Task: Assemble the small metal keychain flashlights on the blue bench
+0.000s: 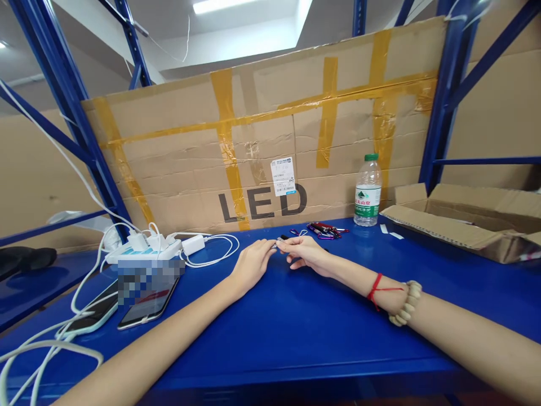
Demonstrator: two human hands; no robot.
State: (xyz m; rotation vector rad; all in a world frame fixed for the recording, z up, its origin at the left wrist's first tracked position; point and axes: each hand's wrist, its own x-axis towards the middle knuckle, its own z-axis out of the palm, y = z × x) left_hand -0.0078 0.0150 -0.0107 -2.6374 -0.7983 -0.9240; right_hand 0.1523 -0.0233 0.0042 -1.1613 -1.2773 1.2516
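Over the blue shelf top (270,321), my two hands meet at the fingertips. My left hand (252,265) is closed, its fingers pressed together around something mostly hidden. My right hand (307,255) pinches at the same spot with thumb and forefinger, the other fingers curled loosely below. A tiny light, shiny piece (276,245) shows between the fingertips, too small to name. Just beyond my right hand lies a small pile of carabiner clips (323,230), red, purple and dark, with a thin pale loop beside it.
Left: a power strip (141,254) with white chargers and tangled cables (84,282), plus two phones, one (146,310) nearest. Back right: a water bottle (367,194), white paper slips (396,235) and an open cardboard box (465,220). A taped cardboard sheet (186,169) stands behind.
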